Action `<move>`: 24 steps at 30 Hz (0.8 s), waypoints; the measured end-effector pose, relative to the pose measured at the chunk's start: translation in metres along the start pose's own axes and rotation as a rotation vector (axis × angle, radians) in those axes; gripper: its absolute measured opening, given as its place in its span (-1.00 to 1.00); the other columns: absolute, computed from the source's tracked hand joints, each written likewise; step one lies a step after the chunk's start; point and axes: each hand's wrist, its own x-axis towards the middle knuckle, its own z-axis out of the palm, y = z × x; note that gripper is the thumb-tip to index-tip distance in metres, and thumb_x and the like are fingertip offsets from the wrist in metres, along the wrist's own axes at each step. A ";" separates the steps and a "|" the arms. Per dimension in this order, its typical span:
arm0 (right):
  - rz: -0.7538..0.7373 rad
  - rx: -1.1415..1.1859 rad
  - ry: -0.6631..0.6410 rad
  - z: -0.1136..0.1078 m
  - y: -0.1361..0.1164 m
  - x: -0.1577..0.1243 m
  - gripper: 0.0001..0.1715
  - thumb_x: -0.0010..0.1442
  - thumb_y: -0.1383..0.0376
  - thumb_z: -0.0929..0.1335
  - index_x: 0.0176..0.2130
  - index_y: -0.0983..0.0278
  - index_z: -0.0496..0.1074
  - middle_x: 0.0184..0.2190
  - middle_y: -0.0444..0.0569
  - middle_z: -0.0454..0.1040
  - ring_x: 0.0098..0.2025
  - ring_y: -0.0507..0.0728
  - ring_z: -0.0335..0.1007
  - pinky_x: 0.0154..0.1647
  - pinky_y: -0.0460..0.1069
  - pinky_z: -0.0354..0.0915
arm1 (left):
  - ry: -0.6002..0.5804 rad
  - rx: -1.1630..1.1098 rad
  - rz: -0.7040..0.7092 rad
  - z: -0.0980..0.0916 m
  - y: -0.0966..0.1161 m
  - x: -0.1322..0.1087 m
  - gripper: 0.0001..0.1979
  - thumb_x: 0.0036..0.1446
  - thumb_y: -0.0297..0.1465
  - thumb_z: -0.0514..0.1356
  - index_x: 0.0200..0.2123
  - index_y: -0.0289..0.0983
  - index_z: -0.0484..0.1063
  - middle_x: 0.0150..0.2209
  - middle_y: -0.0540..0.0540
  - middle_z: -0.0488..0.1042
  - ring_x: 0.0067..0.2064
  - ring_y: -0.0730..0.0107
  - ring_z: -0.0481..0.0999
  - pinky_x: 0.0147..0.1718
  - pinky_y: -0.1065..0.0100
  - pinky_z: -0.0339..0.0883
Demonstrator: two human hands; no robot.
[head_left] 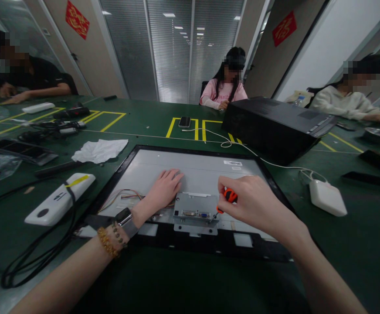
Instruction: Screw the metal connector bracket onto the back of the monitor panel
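Note:
A monitor panel (206,161) lies face down in its black frame, its grey metal back showing. On it near the front edge sits a metal bracket (195,204) with a white and a blue video port. My right hand (247,198) is closed around an orange-and-black screwdriver (229,196), whose tip slants down to the bracket's right end by the blue port. Whether it sits in a screw is too small to tell. My left hand (160,189) rests flat on the panel, fingers stretched out, just left of the bracket. Thin coloured wires (121,196) lie left of that hand.
A white device (61,200) and looped black cables (39,257) lie at left, with crumpled tissue (100,150) behind. A large black case (271,124) stands back right. A white charger (327,197) with its cord sits right. Several people sit around the green table.

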 end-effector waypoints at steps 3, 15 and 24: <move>-0.017 -0.006 0.008 0.001 0.001 0.000 -0.90 0.11 0.30 0.28 -0.38 0.24 0.38 -0.63 -0.14 0.34 -0.58 0.04 0.13 -0.49 -0.02 -0.10 | 0.007 -0.013 0.006 -0.001 0.000 0.000 -0.68 0.34 -0.44 0.01 0.12 -0.31 0.31 0.16 -0.24 0.33 0.16 0.11 0.32 0.16 0.05 0.18; 0.021 -0.004 -0.018 0.005 0.001 0.004 -0.94 0.12 0.30 0.30 -0.39 0.24 0.35 -0.59 -0.13 0.38 -0.56 0.05 0.18 -0.48 -0.02 -0.09 | -0.014 0.022 0.004 -0.001 0.000 0.000 -0.67 0.34 -0.43 0.03 0.14 -0.31 0.30 0.17 -0.23 0.32 0.15 0.10 0.33 0.16 0.05 0.19; 0.054 0.000 -0.032 0.003 0.004 0.000 -0.73 0.31 0.15 0.23 -0.37 0.22 0.33 -0.58 -0.10 0.41 -0.53 0.12 0.30 -0.48 0.00 -0.04 | 0.000 0.011 0.007 0.002 -0.002 0.000 -0.67 0.34 -0.43 0.01 0.14 -0.29 0.29 0.18 -0.23 0.31 0.16 0.11 0.32 0.17 0.05 0.16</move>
